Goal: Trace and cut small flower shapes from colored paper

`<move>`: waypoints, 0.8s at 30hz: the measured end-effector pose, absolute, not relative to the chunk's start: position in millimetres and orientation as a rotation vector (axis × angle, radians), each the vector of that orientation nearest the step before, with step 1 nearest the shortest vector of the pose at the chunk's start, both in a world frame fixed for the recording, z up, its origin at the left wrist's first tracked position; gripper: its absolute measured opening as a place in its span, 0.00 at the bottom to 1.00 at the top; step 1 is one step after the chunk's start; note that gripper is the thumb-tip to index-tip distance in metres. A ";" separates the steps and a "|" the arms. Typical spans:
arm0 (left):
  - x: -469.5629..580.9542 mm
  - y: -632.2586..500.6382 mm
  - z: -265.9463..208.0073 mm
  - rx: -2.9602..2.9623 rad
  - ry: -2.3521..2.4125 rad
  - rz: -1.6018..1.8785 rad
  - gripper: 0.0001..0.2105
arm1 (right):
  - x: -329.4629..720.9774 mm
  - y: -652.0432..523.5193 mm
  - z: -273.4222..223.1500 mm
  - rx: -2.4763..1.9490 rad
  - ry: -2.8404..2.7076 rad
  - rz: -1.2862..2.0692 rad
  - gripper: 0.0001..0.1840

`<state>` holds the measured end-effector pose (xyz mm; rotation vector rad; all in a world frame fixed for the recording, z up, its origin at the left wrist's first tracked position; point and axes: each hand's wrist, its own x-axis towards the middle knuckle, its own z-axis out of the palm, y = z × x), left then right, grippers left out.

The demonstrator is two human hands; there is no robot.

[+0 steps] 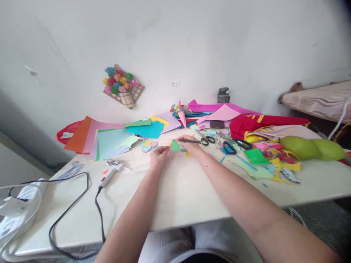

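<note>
My left hand (159, 157) is closed, its thumb and forefinger pinched at the left edge of a small stack of paper cut-outs with a green paper piece (174, 146) on top. From the other side my right hand (192, 147) is closed around a slim black pen (189, 141), its fingertips close to the green piece. Small coloured paper cut-outs (149, 146) lie left of my hands. Just right of the pen is a pair of black-handled scissors (207, 140).
Coloured paper sheets (109, 140) spread at the back left. A glue gun (109, 175) with its black cord lies on the left, near a power strip (24, 204). Right are blue-handled scissors (229, 147), paper scraps (256, 156), red cloth (246, 126) and green fruit (300, 147).
</note>
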<state>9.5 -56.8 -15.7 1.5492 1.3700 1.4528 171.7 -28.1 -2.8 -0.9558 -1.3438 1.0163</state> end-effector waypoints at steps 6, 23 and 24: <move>10.8 -56.1 -17.7 1.462 1.295 1.466 0.10 | 169.8 -30.6 1.1 -0.969 -1.295 1.109 0.07; 15.9 -62.0 -11.8 1.220 1.032 1.405 0.14 | 159.1 -18.2 -15.0 -0.899 -1.561 0.839 0.04; 16.3 -61.6 -12.6 1.249 1.072 1.397 0.14 | 158.5 -16.8 -16.2 -0.879 -1.589 0.806 0.05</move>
